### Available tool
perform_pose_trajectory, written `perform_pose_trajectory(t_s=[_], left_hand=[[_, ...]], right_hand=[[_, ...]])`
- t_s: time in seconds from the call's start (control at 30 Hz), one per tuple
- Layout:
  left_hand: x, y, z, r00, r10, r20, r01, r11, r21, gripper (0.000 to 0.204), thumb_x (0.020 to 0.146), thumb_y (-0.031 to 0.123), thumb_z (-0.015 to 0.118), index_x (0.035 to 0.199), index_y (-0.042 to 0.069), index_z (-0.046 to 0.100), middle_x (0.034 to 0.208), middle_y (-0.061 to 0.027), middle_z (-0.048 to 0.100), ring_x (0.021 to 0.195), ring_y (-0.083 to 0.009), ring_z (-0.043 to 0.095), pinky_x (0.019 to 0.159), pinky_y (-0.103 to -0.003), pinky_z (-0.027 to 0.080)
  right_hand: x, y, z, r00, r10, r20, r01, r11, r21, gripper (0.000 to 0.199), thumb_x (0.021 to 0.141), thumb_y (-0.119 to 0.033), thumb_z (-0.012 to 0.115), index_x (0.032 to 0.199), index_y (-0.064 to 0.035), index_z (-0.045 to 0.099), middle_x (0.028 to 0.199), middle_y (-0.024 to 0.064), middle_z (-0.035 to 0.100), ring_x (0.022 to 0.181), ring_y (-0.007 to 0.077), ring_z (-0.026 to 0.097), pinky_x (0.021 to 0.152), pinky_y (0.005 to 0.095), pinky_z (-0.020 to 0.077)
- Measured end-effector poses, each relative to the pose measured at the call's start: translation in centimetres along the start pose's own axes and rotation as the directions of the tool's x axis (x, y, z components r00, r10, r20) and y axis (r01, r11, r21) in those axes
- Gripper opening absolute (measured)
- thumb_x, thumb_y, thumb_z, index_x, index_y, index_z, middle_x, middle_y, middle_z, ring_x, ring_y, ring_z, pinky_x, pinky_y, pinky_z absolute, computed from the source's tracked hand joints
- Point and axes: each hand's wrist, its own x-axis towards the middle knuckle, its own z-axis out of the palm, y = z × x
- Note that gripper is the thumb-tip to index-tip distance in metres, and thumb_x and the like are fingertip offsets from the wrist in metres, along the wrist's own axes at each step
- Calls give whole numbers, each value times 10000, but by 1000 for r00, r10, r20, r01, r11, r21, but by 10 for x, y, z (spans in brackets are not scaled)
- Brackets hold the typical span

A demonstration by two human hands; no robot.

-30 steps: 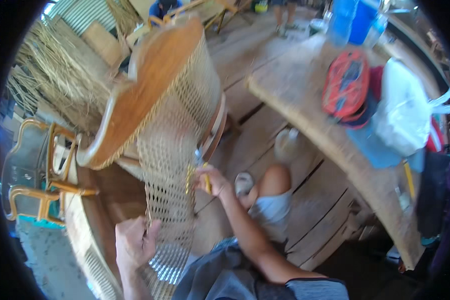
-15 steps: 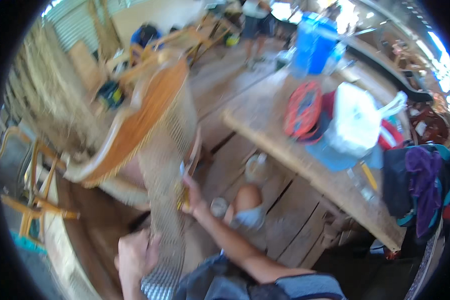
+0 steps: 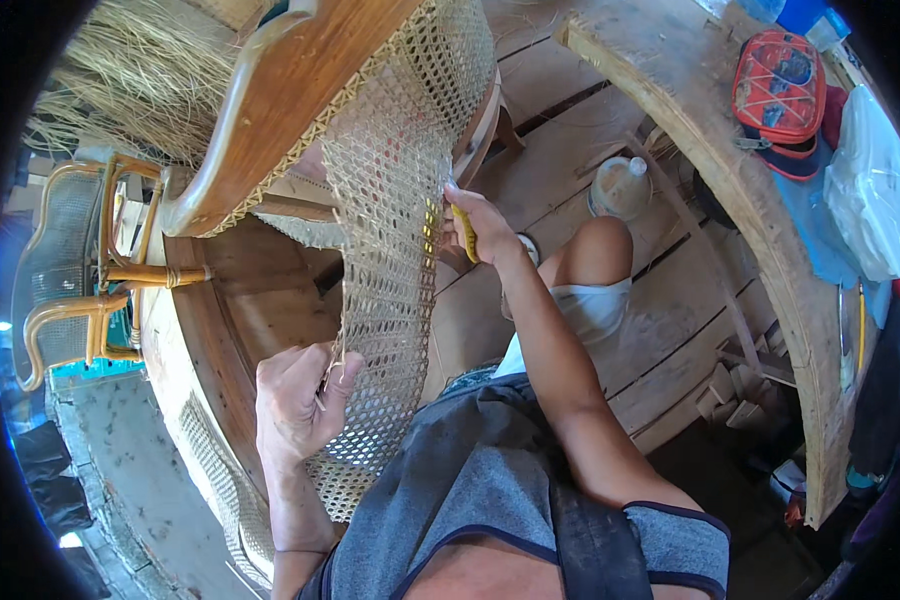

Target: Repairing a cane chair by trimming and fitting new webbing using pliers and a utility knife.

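Hands first: I see my left hand [image 3: 295, 400] closed in a pinch on the left edge of the long pale woven cane sheet [image 3: 390, 250], low down. My right hand [image 3: 480, 225] is curled tight around a small yellow-handled tool [image 3: 464, 234] and it touches the right edge of that sheet, higher up. The sheet hangs from the curved brown wooden chair frame [image 3: 290, 90] and runs down to my grey shirt [image 3: 470, 500]. My bare knee [image 3: 600, 250] is just right of the sheet. Near the knee, farther right, stands a cloudy plastic jar [image 3: 620, 185] on the wooden plank floor [image 3: 670, 330]. Well right of the sheet is a rough wooden bench [image 3: 710, 130] with a red mesh bag [image 3: 780, 85] and a white plastic bag [image 3: 870, 190] on it. Left of the sheet is a small cane armchair [image 3: 80, 270], and dry straw [image 3: 130, 80] lies above that.
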Motion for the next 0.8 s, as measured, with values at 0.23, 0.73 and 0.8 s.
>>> perform_pose_trajectory(t_s=[0.23, 0.73, 0.8], left_hand=[[-6, 0, 6, 995, -55, -81, 56, 998, 4, 391, 813, 120, 698, 573, 21, 406, 497, -94, 396, 422, -278, 388, 425, -363, 293], [-3, 33, 21, 983, 177, 53, -179, 983, 50, 382, 815, 111, 684, 566, 48, 401, 519, -92, 425, 451, -273, 445, 434, -369, 318], [-7, 32, 24, 983, 175, 53, -177, 983, 43, 354, 798, 108, 688, 572, 48, 421, 528, -88, 441, 466, -273, 471, 448, -371, 346]], right_hand=[[12, 19, -14, 973, -23, 228, -36, 967, 254, 378, 980, -373, 429, 1153, -45, 500, 1133, 115, 596, 976, 227, 612, 836, 397, 502], [30, 8, -5, 969, -213, 128, 125, 864, 488, 418, 941, -471, 437, 978, -82, 585, 749, 47, 592, 596, 152, 571, 507, 308, 481], [28, 11, -15, 977, -167, 135, 95, 900, 425, 410, 938, -467, 451, 983, -84, 588, 743, 44, 592, 583, 151, 568, 499, 305, 479]])
